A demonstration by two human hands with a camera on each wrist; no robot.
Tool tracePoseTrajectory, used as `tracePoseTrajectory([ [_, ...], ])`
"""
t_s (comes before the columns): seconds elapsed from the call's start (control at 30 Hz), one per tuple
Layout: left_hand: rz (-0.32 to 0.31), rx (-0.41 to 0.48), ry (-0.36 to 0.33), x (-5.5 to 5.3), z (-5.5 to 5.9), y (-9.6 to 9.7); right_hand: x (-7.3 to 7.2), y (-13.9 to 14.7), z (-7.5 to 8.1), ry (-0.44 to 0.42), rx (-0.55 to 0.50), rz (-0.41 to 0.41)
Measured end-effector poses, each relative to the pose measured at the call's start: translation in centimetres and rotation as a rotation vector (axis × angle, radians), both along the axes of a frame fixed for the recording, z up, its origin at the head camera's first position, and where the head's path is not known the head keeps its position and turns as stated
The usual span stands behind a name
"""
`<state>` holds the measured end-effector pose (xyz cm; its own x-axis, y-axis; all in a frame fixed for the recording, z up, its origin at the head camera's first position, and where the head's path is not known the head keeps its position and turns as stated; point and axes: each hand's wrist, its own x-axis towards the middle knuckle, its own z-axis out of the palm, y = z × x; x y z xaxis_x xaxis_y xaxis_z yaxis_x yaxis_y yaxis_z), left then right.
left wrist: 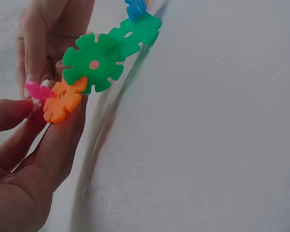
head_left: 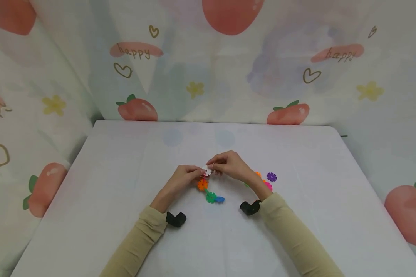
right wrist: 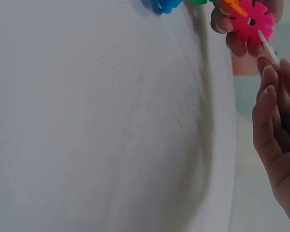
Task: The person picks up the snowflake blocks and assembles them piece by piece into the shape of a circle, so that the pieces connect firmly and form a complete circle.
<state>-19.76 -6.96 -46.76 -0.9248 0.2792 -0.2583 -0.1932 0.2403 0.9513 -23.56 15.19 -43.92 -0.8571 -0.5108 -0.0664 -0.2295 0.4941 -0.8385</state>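
Note:
A chain of notched plastic interlocking discs hangs between the two hands over the table. It runs from a pink disc [right wrist: 256, 21] to an orange disc [head_left: 202, 185], green discs [left wrist: 93, 64] and a blue disc [head_left: 220, 199]. My left hand [head_left: 184, 177] pinches the chain at its pink and orange end. With thumb and fingers my right hand [head_left: 231, 165] pinches a white disc [head_left: 207, 171], seen edge-on in the right wrist view. The white disc's edge meets the pink disc's rim; how deeply they interlock I cannot tell.
Loose discs lie behind the right forearm, among them a purple disc [head_left: 272, 177] and a pink one [head_left: 268, 185], partly hidden by the wrist. A white cloth covers the table [head_left: 124, 154]. Printed curtains [head_left: 228, 77] stand behind it and at its sides. Black wrist cameras [head_left: 176, 219] sit at both cuffs.

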Motion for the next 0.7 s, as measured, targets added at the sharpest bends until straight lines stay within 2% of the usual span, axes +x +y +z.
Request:
tracePoseTrajectory([
  [0.17, 0.032, -0.006, -0.019, 0.0, -0.1, 0.2, 0.4, 1.1, 0.3, -0.010, 0.027, 0.001],
  [0.5, 0.032, 0.038, -0.065, 0.1, -0.4, 0.1, 1.4, 4.7, 0.4, -0.015, 0.086, -0.045],
  [0.7, 0.028, 0.071, -0.059, 0.2, -0.3, 0.1, 1.9, 7.1, 0.8, -0.009, 0.102, -0.081],
])
